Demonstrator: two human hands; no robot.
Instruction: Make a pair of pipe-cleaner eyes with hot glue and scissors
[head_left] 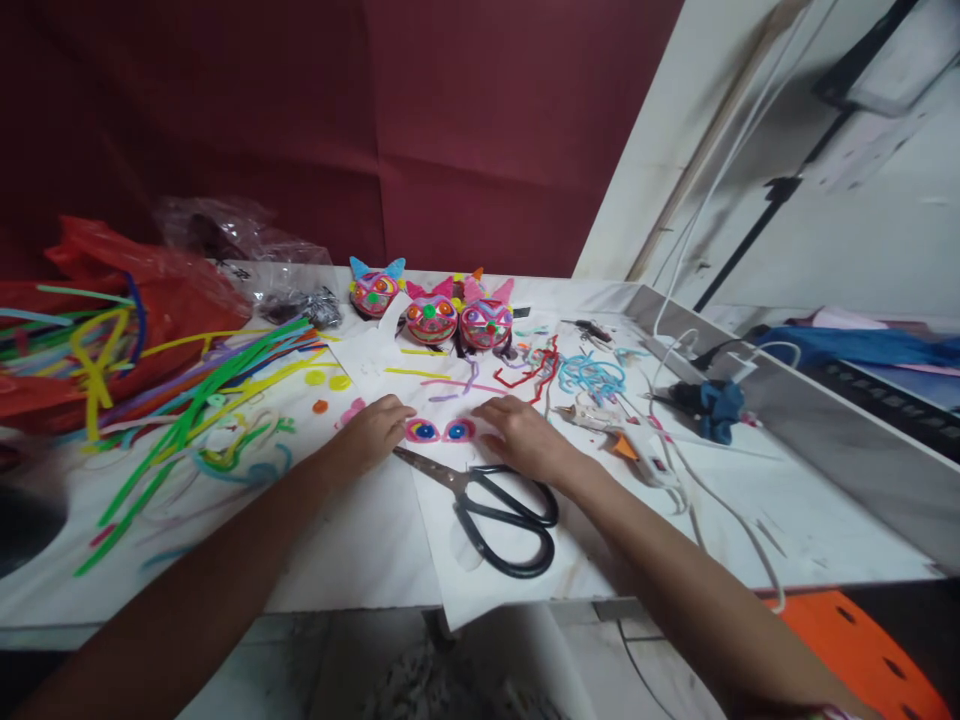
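Two small eye shapes of bent pipe cleaner lie side by side on the white table, a left eye [424,431] and a right eye [458,430], with pink rims and blue centres. My left hand [373,432] rests by the left one, its fingertips at the outer edge. On the other side my right hand [525,436] has fingers and thumb apart around the outer edge of the right one. Neither hand visibly lifts anything. Just below lie large black-handled scissors [504,510], blades pointing left, partly on a white paper sheet [450,560].
Several colourful animal heads [432,315] stand at the back. Loose pipe cleaners [202,400] and a red plastic bag [150,270] cover the left. Blue curled pieces [592,376], a glue gun [645,455] and white cables [739,520] lie to the right, beside a raised board edge [795,430].
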